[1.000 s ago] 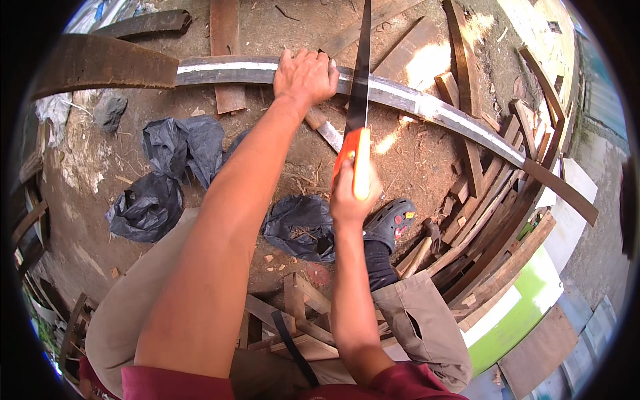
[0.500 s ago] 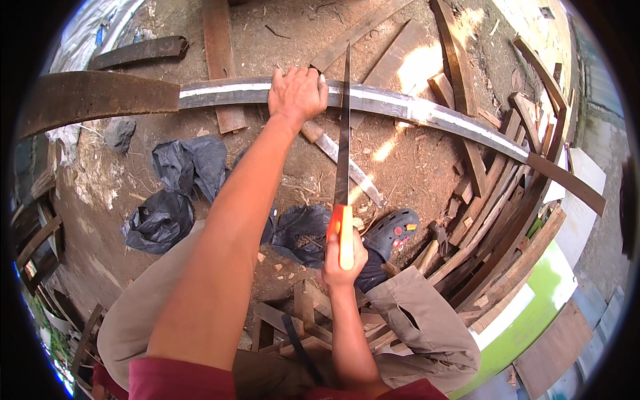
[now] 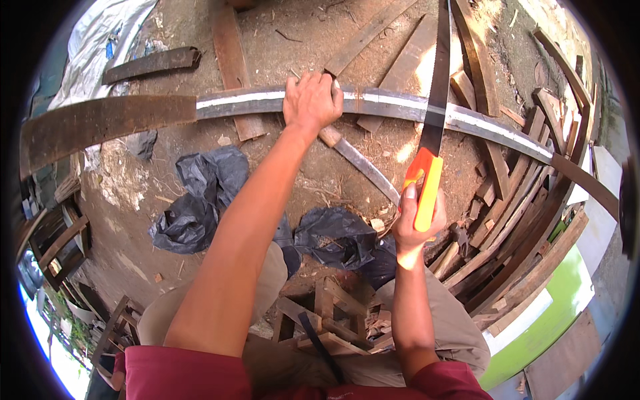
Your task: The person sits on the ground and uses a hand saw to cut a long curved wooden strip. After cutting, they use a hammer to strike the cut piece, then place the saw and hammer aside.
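- One view only, from your head, looking down over both of your forearms to bare dirt ground scattered with offcuts.
- Your left hand (image 3: 311,101) is clenched over the long plank (image 3: 373,101), a curved grey board with a pale top edge that runs from the far left across to the right, dropping toward the right rim.
- Your right hand (image 3: 417,223) is wrapped tight around the orange and yellow handle of the handsaw (image 3: 432,127). The dark blade runs up and away from you and crosses the plank well to the right of your left hand; whether the teeth touch the wood you cannot tell from here.
- A machete (image 3: 363,165) with a wooden grip lies on the ground between your two hands, just nearer than the plank.
- Two crumpled black plastic bags (image 3: 200,193) lie near you, one on the left and one in the middle, close to your knees.
- A heap of wood strips (image 3: 513,220) fans out on the right, beside a green panel (image 3: 553,300).
- Small wooden frames (image 3: 327,320) sit nearest, between your legs.
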A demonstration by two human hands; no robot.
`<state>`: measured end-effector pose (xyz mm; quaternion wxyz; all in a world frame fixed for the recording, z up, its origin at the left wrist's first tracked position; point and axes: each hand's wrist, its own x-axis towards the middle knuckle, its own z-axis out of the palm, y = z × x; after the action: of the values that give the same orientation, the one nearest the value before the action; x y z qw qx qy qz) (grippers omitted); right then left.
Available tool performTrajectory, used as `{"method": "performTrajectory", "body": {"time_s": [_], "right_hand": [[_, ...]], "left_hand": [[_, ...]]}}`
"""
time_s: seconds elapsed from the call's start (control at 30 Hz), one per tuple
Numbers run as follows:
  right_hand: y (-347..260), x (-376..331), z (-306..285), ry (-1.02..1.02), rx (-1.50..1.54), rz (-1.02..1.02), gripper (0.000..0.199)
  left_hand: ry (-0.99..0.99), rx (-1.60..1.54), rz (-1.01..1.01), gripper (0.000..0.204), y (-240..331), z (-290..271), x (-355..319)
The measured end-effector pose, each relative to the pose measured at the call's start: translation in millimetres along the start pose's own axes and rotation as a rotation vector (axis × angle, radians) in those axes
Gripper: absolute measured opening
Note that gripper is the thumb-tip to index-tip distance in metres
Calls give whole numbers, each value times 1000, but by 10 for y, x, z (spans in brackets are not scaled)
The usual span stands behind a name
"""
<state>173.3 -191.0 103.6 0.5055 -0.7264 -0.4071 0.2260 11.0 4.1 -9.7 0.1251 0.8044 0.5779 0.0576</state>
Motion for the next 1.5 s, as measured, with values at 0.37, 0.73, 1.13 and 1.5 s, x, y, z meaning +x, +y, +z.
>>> {"method": "performTrajectory", "body": {"time_s": [0.37,0.73,1.13,1.5], "right_hand": [[60,651,57,-150,-43,-19,12],[372,742,92,-149,-131,3,23],[-1518,748,-1528,177,-98,283,30],[-1357,234,-1620,398,-359,236,41]], "left_hand": [[56,-113,-400,42,355,-172,231],[-39,30,-404,37,271,-34,287],[-39,-112,-367,41,350,-110,261],[-58,-67,-295,44,177,18,226]]}}
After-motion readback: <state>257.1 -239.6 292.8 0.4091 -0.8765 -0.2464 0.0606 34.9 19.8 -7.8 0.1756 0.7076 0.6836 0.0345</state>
